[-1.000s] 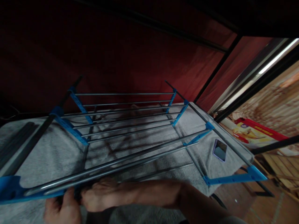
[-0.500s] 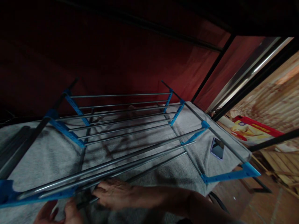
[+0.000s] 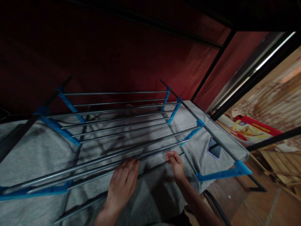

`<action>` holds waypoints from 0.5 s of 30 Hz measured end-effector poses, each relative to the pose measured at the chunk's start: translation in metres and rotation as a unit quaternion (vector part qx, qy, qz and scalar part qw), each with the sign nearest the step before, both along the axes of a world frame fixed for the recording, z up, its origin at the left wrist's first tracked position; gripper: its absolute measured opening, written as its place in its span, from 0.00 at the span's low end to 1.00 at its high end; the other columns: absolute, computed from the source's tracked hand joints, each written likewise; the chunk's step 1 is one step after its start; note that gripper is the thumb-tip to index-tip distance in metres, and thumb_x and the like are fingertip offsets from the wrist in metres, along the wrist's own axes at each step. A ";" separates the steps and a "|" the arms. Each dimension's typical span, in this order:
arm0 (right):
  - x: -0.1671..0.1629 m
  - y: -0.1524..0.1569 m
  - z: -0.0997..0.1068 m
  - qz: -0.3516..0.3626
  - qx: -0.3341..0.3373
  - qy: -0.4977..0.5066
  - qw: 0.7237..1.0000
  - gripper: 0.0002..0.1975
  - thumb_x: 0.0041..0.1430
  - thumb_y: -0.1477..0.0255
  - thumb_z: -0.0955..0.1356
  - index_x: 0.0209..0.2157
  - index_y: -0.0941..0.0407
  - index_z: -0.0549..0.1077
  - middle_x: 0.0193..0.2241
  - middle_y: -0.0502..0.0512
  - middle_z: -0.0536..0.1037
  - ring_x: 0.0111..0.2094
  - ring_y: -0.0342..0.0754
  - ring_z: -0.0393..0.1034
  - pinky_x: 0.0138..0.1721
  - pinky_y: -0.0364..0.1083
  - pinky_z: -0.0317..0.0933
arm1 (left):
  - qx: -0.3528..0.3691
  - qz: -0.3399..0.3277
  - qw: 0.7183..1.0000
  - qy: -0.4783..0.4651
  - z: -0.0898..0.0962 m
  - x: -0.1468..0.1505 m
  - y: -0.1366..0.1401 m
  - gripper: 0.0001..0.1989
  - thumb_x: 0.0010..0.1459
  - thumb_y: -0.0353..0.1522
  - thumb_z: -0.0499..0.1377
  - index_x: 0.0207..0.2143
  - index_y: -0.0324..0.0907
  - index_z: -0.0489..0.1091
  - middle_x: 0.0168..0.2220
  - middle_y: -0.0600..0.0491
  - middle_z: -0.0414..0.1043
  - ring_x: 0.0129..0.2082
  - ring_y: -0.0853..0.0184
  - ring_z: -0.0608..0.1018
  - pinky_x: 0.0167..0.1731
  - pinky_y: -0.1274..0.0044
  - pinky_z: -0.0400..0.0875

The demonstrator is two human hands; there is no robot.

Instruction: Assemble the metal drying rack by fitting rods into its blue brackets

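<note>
A shoe-rack-like frame of grey metal tubes and blue plastic brackets lies on a grey cloth. My left hand reaches over the front tubes, palm down, fingers stretched out close together and holding nothing visible. To its right, my right hand is beside the right end of the same tubes, its fingers loosely bent with no object showing in them. A loose dark tube lies on the cloth, its right end hidden behind my left hand.
The grey cloth covers a bed-like surface. On it a phone lies beyond the rack's right side bar. Black metal posts stand at the right, with a red and yellow box past them. A dark red wall hanging is behind.
Both hands have moved right along the front tubes, the right to their right end. A loose dark tube now shows at the front left. The view has shifted slightly.
</note>
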State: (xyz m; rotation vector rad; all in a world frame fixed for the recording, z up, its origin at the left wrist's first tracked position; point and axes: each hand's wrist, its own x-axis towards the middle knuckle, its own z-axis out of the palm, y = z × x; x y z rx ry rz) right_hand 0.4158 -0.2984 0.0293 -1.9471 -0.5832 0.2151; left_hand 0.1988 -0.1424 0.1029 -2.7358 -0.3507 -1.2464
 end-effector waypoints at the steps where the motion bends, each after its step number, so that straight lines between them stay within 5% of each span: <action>1: 0.015 -0.011 0.002 -0.054 0.026 0.008 0.998 0.19 0.68 0.54 0.57 0.41 0.52 0.72 0.34 0.54 0.77 0.34 0.49 0.75 0.35 0.48 0.72 | 0.012 -0.012 1.000 0.018 0.005 0.012 0.000 0.17 0.65 0.21 0.58 0.55 0.38 0.73 0.48 0.42 0.81 0.51 0.56 0.81 0.55 0.66 0.72; 4: 0.051 -0.036 0.007 -0.159 0.073 0.014 0.984 0.23 0.62 0.51 0.61 0.47 0.52 0.70 0.43 0.57 0.76 0.44 0.52 0.74 0.46 0.53 0.71 | 0.033 -0.019 0.996 0.076 0.013 0.040 0.001 0.20 0.65 0.21 0.57 0.58 0.37 0.73 0.53 0.42 0.80 0.53 0.56 0.80 0.58 0.63 0.71; 7: 0.076 -0.046 0.011 -0.207 0.098 0.009 0.973 0.31 0.57 0.52 0.66 0.59 0.53 0.67 0.59 0.62 0.72 0.59 0.56 0.68 0.61 0.57 0.64 | 0.037 -0.001 0.989 0.143 0.015 0.058 0.004 0.23 0.63 0.19 0.57 0.59 0.38 0.74 0.52 0.43 0.81 0.48 0.57 0.82 0.51 0.65 0.75; 11: 0.094 -0.034 0.019 -0.165 0.123 0.006 0.979 0.41 0.57 0.54 0.68 0.69 0.53 0.60 0.71 0.65 0.62 0.68 0.58 0.62 0.69 0.59 0.56 | 0.023 0.003 0.979 0.204 0.020 0.070 0.007 0.23 0.60 0.15 0.57 0.55 0.38 0.77 0.41 0.48 0.82 0.38 0.61 0.83 0.40 0.69 0.77; 15: 0.108 -0.015 0.034 -0.130 0.148 -0.005 0.980 0.41 0.57 0.54 0.69 0.69 0.52 0.59 0.67 0.66 0.68 0.65 0.60 0.67 0.67 0.62 0.59 | 0.013 0.011 0.982 0.186 0.029 0.072 0.008 0.19 0.64 0.19 0.59 0.55 0.40 0.77 0.38 0.49 0.81 0.34 0.62 0.82 0.34 0.71 0.75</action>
